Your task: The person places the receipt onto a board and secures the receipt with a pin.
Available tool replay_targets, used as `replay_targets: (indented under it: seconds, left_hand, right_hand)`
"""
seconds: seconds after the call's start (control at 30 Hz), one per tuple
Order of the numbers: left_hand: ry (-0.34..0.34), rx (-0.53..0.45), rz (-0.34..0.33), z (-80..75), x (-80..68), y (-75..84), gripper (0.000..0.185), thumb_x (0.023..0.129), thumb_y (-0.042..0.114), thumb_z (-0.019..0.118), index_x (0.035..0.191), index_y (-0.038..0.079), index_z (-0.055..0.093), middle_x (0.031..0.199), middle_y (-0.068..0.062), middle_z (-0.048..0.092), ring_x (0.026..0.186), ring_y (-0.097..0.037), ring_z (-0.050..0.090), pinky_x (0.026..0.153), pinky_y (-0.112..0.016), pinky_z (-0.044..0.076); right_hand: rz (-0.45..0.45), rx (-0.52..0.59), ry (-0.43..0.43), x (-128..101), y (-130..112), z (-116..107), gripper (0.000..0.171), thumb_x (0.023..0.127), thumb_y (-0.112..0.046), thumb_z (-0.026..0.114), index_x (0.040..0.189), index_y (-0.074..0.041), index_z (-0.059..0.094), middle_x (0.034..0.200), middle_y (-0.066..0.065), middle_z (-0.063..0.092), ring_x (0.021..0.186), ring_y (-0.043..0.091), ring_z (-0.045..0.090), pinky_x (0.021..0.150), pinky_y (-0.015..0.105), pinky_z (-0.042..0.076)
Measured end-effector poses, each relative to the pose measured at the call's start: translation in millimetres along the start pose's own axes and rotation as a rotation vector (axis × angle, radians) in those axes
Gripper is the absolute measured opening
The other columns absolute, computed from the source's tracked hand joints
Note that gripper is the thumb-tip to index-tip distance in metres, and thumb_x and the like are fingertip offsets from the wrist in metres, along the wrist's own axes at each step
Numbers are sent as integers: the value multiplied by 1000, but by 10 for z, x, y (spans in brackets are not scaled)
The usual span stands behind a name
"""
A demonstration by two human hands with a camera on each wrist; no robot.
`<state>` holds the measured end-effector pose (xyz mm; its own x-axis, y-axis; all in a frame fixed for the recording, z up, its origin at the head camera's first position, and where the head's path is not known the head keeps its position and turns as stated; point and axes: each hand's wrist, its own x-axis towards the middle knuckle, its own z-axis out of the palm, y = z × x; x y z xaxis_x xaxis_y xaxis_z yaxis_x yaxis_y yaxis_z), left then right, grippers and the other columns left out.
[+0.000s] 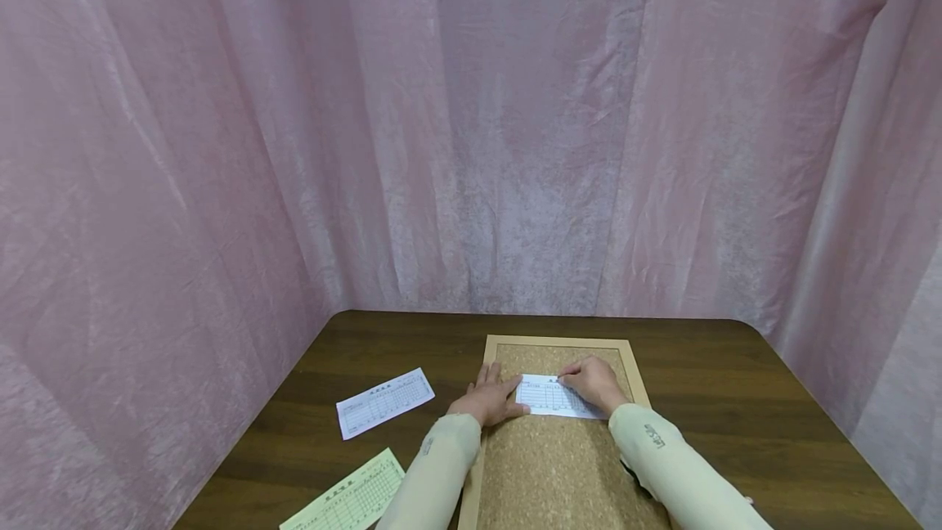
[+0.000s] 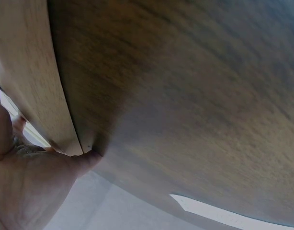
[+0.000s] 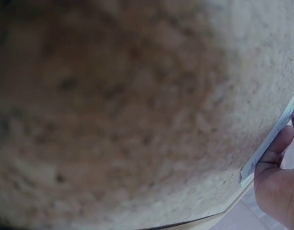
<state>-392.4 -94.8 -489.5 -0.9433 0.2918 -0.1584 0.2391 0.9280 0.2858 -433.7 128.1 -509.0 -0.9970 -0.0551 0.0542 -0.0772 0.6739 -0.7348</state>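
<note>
My left hand (image 1: 489, 401) lies flat, fingers straight, across the left frame edge of the cork board (image 1: 562, 464), its fingertips pressing the left end of the white printed slip (image 1: 550, 397). My right hand (image 1: 592, 383) sits at the slip's 1 o'clock corner, fingers bent down onto the paper; whether this grip pinches a pin or only presses the sheet I cannot tell. The slip itself lies on the cork in the upper half of the board, roughly square to the frame.

To do this well, I judge I should keep the left fingers spread and flat so the paper cannot creep, hold the slip's long edge parallel to the board's top rail, and press straight down at the corner, not at a slant.

On the bench (image 1: 736, 399) at 9 o'clock from the board lies a second white slip (image 1: 384, 403), and at 7 o'clock a pale green slip (image 1: 346, 504), cut off by the picture's lower edge.

The print on all three sheets is too small to read. The right wrist view shows only blurred cork, the slip's edge and my fingers (image 3: 276, 179); the left wrist view shows the frame rail (image 2: 27, 86), dark wood and my thumb (image 2: 82, 160), nothing of the fingertips.
</note>
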Motion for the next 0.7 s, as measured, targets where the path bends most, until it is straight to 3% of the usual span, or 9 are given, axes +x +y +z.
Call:
replay_targets:
  seconds: [0.43, 0.7]
  left_hand:
    - [2, -17, 3, -14, -18, 14, 69, 95, 52, 58, 154, 22, 41, 162, -19, 16, 150, -37, 10, 112, -59, 25]
    - [1, -17, 3, -12, -17, 13, 69, 95, 53, 58, 154, 23, 40, 163, -19, 15, 150, -37, 10, 112, -59, 25]
  right_hand:
    - [-8, -12, -8, -2, 6, -2, 6, 88, -12, 75, 89, -12, 81, 96, 3, 71, 87, 19, 64, 80, 43, 51]
    - [-24, 66, -21, 8, 59, -9, 8, 88, -13, 74, 93, -10, 80, 101, 5, 72, 91, 20, 64, 81, 42, 50]
